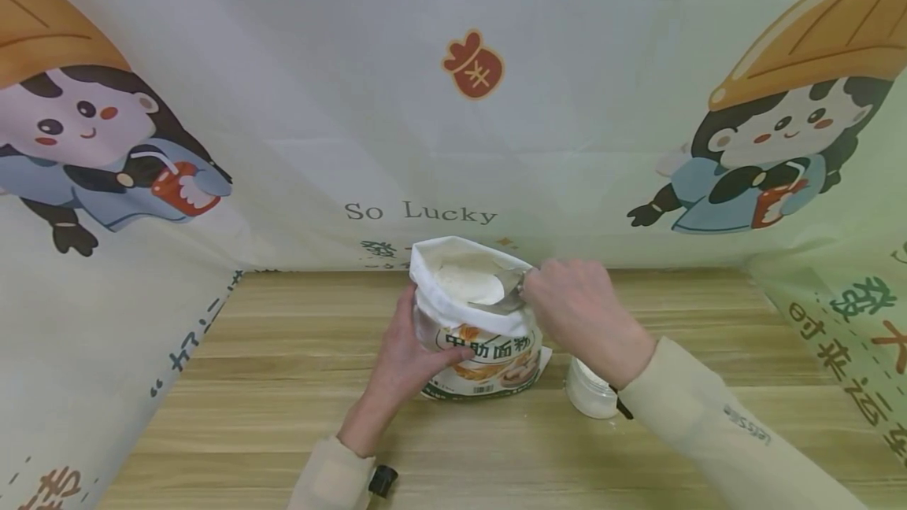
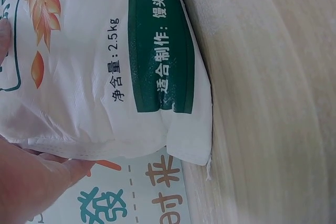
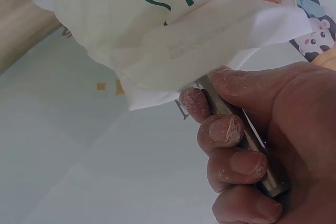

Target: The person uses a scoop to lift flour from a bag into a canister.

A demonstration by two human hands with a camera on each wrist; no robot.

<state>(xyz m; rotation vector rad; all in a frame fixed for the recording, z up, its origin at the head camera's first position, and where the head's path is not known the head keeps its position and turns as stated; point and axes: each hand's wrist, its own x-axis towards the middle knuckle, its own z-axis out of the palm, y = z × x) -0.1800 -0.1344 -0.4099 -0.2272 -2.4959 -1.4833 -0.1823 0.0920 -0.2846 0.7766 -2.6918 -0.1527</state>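
In the head view a white flour bag (image 1: pixel 489 376) stands on the wooden table, its rim folded outward around the white flour (image 1: pixel 457 283) inside. My left hand (image 1: pixel 404 356) holds the bag's left side, thumb across the printed front and the other fingers round the side. With curled fingers my right hand (image 1: pixel 584 309) grips a metal scoop (image 1: pixel 509 290), whose head is inside the bag's mouth at the right rim. The right wrist view shows the scoop's handle (image 3: pixel 254 142) running through the fist, and white powder on the fingertips.
A clear jar (image 1: pixel 591 396) with white contents stands right of the bag, partly hidden under my right forearm. A printed cloth (image 1: pixel 319 140) rises behind the table (image 1: pixel 283 384) and along both sides.
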